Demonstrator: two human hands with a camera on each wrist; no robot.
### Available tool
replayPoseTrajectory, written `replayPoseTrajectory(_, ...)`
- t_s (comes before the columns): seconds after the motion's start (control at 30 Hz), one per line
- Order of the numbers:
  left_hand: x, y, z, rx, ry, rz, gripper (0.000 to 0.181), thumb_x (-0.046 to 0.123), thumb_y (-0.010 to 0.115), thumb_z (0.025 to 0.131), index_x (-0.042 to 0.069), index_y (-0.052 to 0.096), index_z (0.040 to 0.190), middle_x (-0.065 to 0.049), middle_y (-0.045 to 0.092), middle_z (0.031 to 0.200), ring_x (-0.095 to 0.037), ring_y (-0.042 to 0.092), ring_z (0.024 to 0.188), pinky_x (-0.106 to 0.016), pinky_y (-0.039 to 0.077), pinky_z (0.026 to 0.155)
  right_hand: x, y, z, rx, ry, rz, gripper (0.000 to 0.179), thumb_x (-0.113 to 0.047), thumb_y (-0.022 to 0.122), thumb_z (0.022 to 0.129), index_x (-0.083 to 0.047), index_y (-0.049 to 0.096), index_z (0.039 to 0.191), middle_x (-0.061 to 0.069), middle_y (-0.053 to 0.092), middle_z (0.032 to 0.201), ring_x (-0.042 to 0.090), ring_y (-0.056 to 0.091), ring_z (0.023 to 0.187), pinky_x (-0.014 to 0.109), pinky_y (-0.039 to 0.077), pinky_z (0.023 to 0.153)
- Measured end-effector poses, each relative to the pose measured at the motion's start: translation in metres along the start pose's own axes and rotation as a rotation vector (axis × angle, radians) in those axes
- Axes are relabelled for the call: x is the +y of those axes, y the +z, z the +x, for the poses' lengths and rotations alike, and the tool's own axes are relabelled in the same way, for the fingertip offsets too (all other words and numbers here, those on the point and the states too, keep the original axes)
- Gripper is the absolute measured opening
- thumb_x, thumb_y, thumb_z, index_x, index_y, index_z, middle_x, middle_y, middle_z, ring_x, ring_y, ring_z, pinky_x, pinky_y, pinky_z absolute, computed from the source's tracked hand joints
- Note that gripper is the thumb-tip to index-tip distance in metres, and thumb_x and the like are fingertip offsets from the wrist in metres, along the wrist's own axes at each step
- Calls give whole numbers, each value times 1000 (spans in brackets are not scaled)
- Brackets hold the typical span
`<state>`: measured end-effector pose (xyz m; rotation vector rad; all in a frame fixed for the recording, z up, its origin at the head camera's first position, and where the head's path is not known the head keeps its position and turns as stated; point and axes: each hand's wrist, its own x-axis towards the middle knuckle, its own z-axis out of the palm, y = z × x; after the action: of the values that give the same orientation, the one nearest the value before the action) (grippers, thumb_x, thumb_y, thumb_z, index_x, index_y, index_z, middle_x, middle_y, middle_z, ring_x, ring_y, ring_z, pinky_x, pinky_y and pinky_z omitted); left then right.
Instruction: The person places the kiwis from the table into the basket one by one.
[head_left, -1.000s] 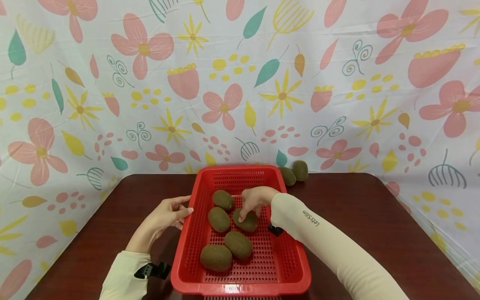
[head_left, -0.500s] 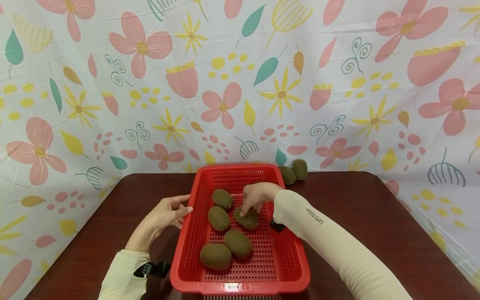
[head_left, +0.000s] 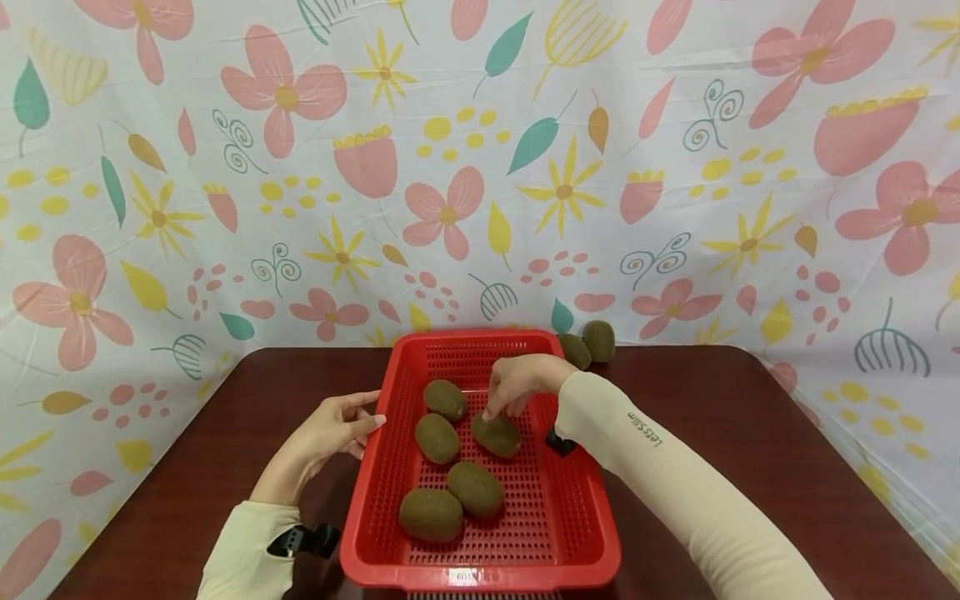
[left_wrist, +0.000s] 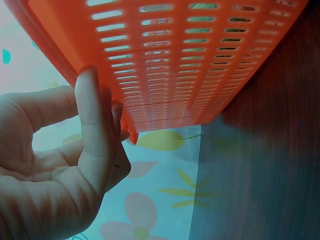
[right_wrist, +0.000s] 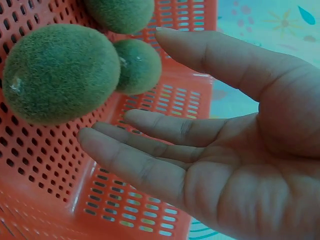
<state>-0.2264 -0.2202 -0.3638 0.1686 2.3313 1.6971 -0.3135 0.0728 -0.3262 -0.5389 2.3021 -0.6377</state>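
Note:
Oval brown kiwis sit in a red perforated plastic basket [head_left: 360, 533]. My right hand [head_left: 517, 383] is inside it, above the right-hand kiwi [head_left: 497, 436]. In the right wrist view the right hand [right_wrist: 200, 145] has its thumb and fingers spread, and a gap shows between the fingertips and the large kiwi [right_wrist: 60, 75]. My left hand [head_left: 337, 425] holds the basket's left rim, thumb against the edge. Up close in the left wrist view, the left hand [left_wrist: 75, 145] has its fingertips at the rim of the basket wall [left_wrist: 170, 90].
Two more kiwis [head_left: 598, 341] lie on the dark wooden table [head_left: 690, 417], behind the basket's back right corner. A white floral cloth [head_left: 480, 167] hangs behind the table. Black straps with small devices sit at both wrists.
My right hand has drawn slightly up and right, and its fingers have come off the right-hand kiwi, which sits a little further right. The left hand and basket stay put.

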Motion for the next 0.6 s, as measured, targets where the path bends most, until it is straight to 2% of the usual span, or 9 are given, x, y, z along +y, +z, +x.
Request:
replayPoseTrajectory(0.13,0,0,0,-1,0,-4,58,10,61,94,-4,37,145,-16,58,87,-22,66,68,-39,59,64,1,-5,-5,34,-26,9,24,-23,73,87,-5,70,104,4,67,105,28,64,102,39,53,89)
replayPoseTrajectory(0.37,-1,0,0,-2,5,-2,57,11,61,95,-5,37,145,-15,58,86,-23,66,68,-39,59,64,6,-18,-14,149,-129,-1,41,-22,69,89,0,61,123,8,64,115,19,65,95,39,53,88)
replayPoseTrajectory(0.47,-1,0,0,-2,7,-2,57,11,61,95,-5,37,144,-15,58,86,-23,66,68,-39,59,64,11,-25,-19,188,-178,57,41,-21,66,92,2,59,126,11,64,118,20,65,98,39,53,89)
replayPoseTrajectory(0.6,-1,0,0,-1,8,1,58,12,61,94,-4,37,145,-15,59,87,-23,66,68,-39,59,64,21,-36,-25,257,-230,137,42,-20,61,95,4,56,129,14,62,123,28,62,109,38,53,90)
